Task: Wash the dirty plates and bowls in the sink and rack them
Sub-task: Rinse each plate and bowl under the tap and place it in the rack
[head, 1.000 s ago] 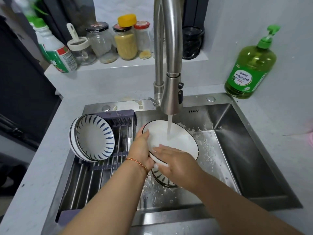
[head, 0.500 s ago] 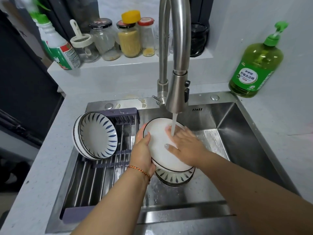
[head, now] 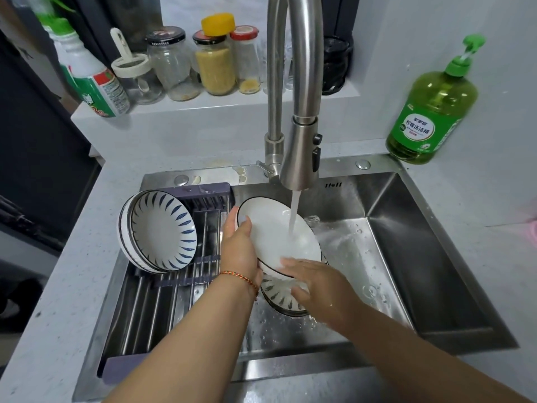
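While water from the tap (head: 299,152) runs onto it, white plate (head: 276,237) held tilted over the sink (head: 406,257), just under the spout. Left hand (head: 239,251) gripping the plate's left rim, thumb over the face and fingers curled behind. Right hand (head: 316,282) laid on the plate's lower edge, fingers mostly straight and close together, seemingly rubbing the wet surface. Rinsing step under way, by the look of it, no suds plainly visible.

Done so far: patterned dishes (head: 158,231), at least two, standing on edge at the far left of the rack (head: 174,289) across the sink's left side. Rest of the rack's bars bare.

Left to do: finishing this plate and racking it, then the patterned bowl (head: 283,298) sitting in the basin directly beneath the right hand, possibly stacked on another, hard to tell. Roughly halfway along, as a judgement. Green soap bottle (head: 430,112) standing on the counter at the sink's far right corner, well apart from both hands.
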